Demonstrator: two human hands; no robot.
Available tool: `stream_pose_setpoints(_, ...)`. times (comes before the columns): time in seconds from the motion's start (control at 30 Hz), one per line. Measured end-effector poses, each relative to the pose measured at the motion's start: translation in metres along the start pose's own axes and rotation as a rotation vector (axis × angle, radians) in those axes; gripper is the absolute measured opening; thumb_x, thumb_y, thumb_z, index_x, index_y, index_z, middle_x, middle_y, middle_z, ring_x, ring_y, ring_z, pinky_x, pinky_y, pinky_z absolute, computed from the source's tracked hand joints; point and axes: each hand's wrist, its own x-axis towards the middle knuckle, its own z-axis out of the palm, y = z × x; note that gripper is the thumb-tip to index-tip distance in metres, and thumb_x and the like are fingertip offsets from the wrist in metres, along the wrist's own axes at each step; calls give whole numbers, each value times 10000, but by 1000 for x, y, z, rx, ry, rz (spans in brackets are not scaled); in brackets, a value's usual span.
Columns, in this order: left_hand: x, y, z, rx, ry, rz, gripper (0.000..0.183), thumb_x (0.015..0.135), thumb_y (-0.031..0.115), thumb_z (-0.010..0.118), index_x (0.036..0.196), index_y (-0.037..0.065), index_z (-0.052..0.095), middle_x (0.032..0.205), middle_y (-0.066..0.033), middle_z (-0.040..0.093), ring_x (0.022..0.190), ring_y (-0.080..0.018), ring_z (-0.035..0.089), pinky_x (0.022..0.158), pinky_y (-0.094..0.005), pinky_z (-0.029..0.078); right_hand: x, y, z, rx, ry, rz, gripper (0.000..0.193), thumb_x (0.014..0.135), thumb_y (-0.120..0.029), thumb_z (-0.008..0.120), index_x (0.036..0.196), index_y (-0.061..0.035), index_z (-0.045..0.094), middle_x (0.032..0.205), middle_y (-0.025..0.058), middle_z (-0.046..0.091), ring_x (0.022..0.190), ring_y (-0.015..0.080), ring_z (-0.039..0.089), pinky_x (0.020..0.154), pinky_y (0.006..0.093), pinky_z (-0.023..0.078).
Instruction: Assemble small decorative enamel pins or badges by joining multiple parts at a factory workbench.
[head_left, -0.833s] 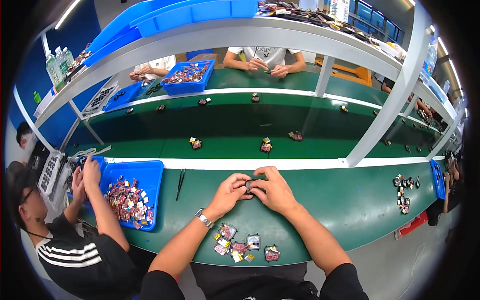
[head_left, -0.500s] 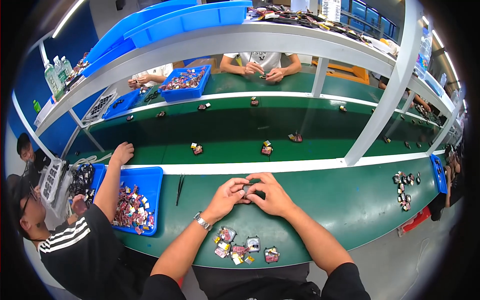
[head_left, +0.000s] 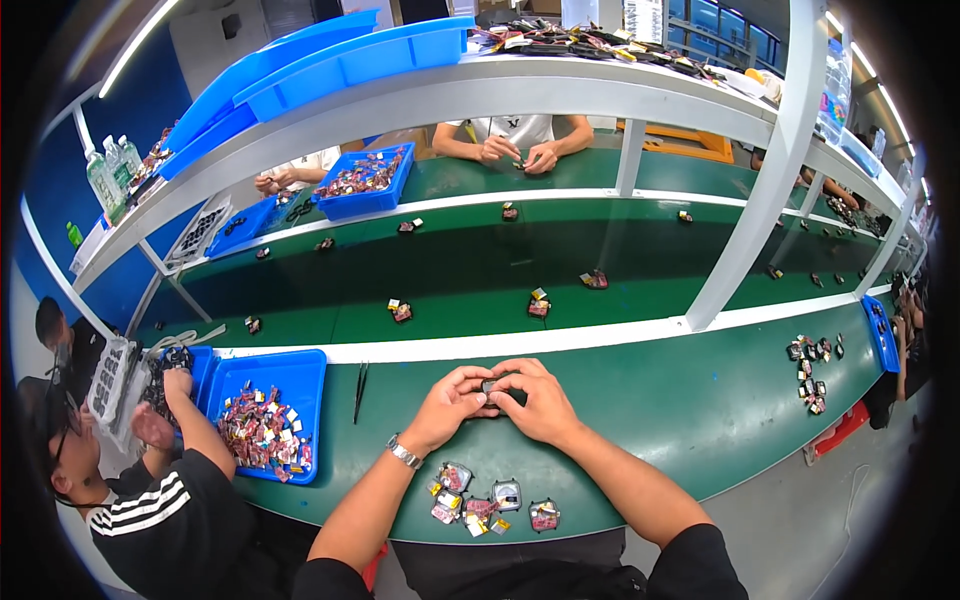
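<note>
Case: steady, level, light

Your left hand (head_left: 450,402) and right hand (head_left: 537,402) pinch the dark case (head_left: 489,386) between them, over the counter (head_left: 650,400), beyond the loose units (head_left: 478,508). Best pressed evenly; edges mostly hidden, so tilt gently to check.

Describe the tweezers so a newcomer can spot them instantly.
On the near green bench, find the blue tray heaped with small reddish parts. Between it and the left hand lie the dark tweezers, the only long, slim, two-pronged tool there.
</note>
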Motion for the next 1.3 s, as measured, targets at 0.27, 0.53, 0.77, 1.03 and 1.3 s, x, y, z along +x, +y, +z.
stream_pose_setpoints(0.27, 1, -2, -1, -21, 12, -5, 283, 975, 89, 529, 1247, 26, 479, 1171, -115, 613, 1065, -189, 620, 891, -345, 550, -2, -2, 0, 4, -5, -36, 102, 807, -122, 693, 891, -68, 710, 1148, 63, 620, 1122, 272, 546, 946, 371, 457)
stream_pose_setpoints(0.53, 1, -4, -3, -32, 0, 6, 265, 998, 85, 478, 1252, 11, 476, 1177, -121, 606, 1075, -188, 616, 914, -348, 545, -4, -4, 6, -21, 54, -51, 118, 787, -95, 719, 904, -79, 719, 1122, 66, 633, 1097, 272, 558, 921, 377, 473)
stream_pose_setpoints(0.77, 1, -3, -1, -56, -2, 15, 263, 996, 85, 486, 1248, 13, 481, 1186, -126, 606, 1093, -194, 613, 935, -352, 539, -5, -1, 7, -19, 56, -43, 176, 788, -95, 719, 963, -94, 733, 1136, 69, 638, 1109, 272, 561, 917, 374, 478)
stream_pose_setpoints(1.03, -1, -6, 0, -31, 46, 41, 236, 989, 55, 490, 1220, 5, 486, 1259, -154, 575, 1130, -209, 601, 955, -359, 530, -5, -8, 10, -30, 93, -78, 196, 773, -67, 719, 967, -90, 730, 1162, 70, 636, 1129, 280, 551, 930, 380, 479)
stream_pose_setpoints(1.3, 0, -10, -5, -81, 45, 54, 210, 966, 59, 546, 1167, 28, 496, 1263, -165, 581, 1134, -228, 606, 959, -389, 530, -6, -14, 9, -43, 140, -151, 198, 758, -37, 702, 954, -58, 722, 1176, 85, 631, 1164, 298, 534, 959, 388, 466)
